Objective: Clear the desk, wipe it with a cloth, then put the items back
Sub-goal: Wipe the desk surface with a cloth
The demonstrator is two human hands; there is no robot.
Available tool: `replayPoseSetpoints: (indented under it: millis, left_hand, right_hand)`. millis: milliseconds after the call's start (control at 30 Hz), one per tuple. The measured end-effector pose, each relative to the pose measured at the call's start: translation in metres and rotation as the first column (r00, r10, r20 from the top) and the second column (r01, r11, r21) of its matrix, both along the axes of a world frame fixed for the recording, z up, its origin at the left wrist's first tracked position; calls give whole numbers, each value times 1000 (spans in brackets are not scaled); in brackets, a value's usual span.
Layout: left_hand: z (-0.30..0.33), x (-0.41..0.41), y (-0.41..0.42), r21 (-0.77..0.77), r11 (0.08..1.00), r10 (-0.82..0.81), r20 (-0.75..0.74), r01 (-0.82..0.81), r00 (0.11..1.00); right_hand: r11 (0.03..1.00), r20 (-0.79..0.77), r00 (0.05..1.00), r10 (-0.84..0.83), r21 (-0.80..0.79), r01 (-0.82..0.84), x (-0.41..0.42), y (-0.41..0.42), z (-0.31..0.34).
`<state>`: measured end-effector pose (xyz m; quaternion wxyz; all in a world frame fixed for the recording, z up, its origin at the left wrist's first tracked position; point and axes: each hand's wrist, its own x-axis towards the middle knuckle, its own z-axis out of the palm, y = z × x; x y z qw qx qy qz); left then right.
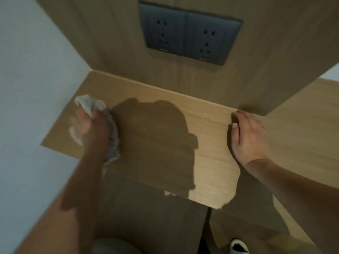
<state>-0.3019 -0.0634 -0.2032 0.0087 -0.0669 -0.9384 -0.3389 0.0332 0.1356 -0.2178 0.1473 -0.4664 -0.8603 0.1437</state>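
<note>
- The left hand (88, 125) holds a crumpled pale cloth (102, 123) in a closed grip, fingers curled round it, and presses it on the bench (211, 143) near the left edge, close to the white wall (27, 79).
- The cloth bunches above the knuckles and trails down the right side of the hand toward the front edge; hand and cloth are motion-blurred.
- The right hand (247, 136) lies flat on the bench at the right, well apart from the cloth, its grip wide and holding nothing, fingers straight, fingertips near the back panel (128, 61).
- A dark double socket (189, 32) sits on that wooden panel above the bench.
- A shadow falls across the middle of the bench between the two hands.
- Below the front edge, a pale shoe (238, 246) shows on the floor at the lower right.
</note>
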Motion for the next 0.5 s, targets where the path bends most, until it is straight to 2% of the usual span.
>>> replayPoseSetpoints:
  millis: [67,167,233,300,400,433,467,500]
  left_hand:
    - [-5,-19,11,-249,966,-88,-66,69,994]
    - [-15,0,39,-314,947,-111,-98,76,989]
    - [-16,46,60,-362,907,-273,-120,214,955]
    - [-13,115,77,-389,842,-464,-174,372,869]
    - [-6,197,89,-294,679,-723,-111,673,682]
    - [-9,195,90,-205,667,-738,-56,716,672]
    - [-5,184,91,-78,693,-720,-10,717,694]
    - [1,160,89,53,760,-650,33,648,759]
  right_hand:
    - [1000,17,1000,13,4,-13,3,3,-9]
    - [999,36,998,47,6,-47,1,7,-14]
    - [999,18,999,33,-6,-33,2,5,-14]
    - [1000,19,1000,15,-7,-15,3,5,-13]
    - [1000,39,999,3,-21,-2,1,6,-10]
    - [1000,44,999,-1,-21,2,2,6,-8]
    - [1000,45,999,-1,-22,2,1,5,-7]
    - [1000,43,999,4,-23,-3,0,4,-6]
